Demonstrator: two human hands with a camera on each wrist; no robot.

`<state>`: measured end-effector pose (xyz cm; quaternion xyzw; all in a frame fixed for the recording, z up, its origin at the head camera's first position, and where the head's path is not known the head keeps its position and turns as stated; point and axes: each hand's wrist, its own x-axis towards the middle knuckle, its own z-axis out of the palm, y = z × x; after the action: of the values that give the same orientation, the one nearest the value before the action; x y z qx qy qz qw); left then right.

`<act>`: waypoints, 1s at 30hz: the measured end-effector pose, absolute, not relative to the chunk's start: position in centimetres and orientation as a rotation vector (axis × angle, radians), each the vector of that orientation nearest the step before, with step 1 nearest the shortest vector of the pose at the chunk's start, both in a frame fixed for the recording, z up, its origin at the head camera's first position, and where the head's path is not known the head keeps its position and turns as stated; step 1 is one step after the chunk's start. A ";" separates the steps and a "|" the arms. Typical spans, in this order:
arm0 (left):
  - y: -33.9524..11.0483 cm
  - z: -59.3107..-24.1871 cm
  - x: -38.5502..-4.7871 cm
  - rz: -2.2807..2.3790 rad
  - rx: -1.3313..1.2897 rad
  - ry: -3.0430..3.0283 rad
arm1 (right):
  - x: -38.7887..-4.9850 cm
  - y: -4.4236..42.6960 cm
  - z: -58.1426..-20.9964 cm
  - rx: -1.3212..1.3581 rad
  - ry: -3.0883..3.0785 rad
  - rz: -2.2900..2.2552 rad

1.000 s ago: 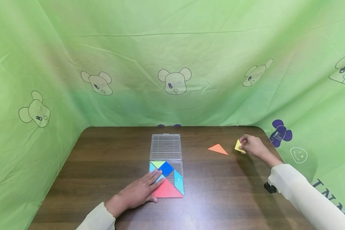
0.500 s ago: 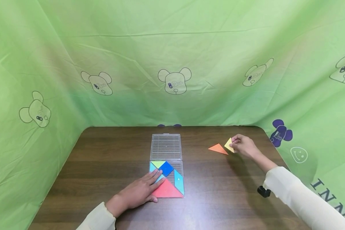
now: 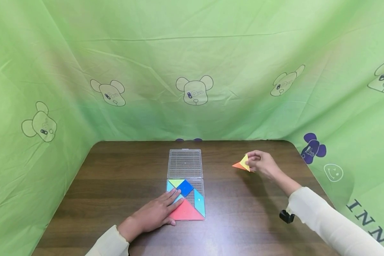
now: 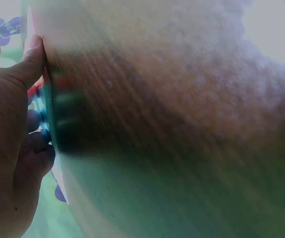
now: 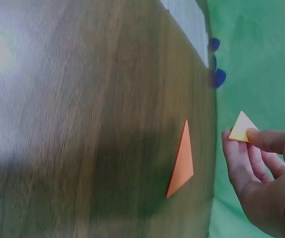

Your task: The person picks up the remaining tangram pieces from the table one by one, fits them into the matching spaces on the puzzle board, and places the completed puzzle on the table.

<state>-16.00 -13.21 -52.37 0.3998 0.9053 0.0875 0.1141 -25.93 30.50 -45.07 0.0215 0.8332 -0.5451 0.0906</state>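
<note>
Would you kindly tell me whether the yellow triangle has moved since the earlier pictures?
Yes, the yellow triangle has shifted left, now partly covering the orange triangle in the head view.

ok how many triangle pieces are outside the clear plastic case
2: a flat yellow triangle pinched in the right hand, and a flat orange triangle lying on the brown wood-grain table. Any beneath the left hand would be hidden.

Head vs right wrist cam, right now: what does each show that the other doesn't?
Head only: the left hand, red triangle, blue square and light-blue parallelogram.

Right wrist only: the orange triangle with its whole outline uncovered; in the head view the yellow triangle hides part of it.

Both: the right hand pinching the yellow triangle, the table, the green cloth.
</note>
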 end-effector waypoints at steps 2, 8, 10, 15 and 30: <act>-13.2 -52.3 -16.0 0.259 1.169 2.654 | -25.8 30.1 -45.1 0.054 2.447 -1.650; -13.3 -52.3 -16.0 0.258 1.182 2.660 | -25.5 29.0 -45.3 0.043 2.381 -1.709; -13.3 -52.3 -16.0 0.256 1.182 2.661 | -25.4 28.6 -45.4 0.050 2.358 -1.736; -13.2 -52.3 -15.9 0.262 1.163 2.650 | -25.3 27.7 -45.7 0.068 2.307 -1.782; -13.3 -52.4 -15.9 0.261 1.189 2.670 | -24.6 24.5 -46.3 0.018 2.202 -1.856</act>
<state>-15.94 -13.30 -52.36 0.4031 0.9050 0.0885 0.1036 -24.61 24.45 -46.31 0.0061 0.7581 -0.6390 0.1302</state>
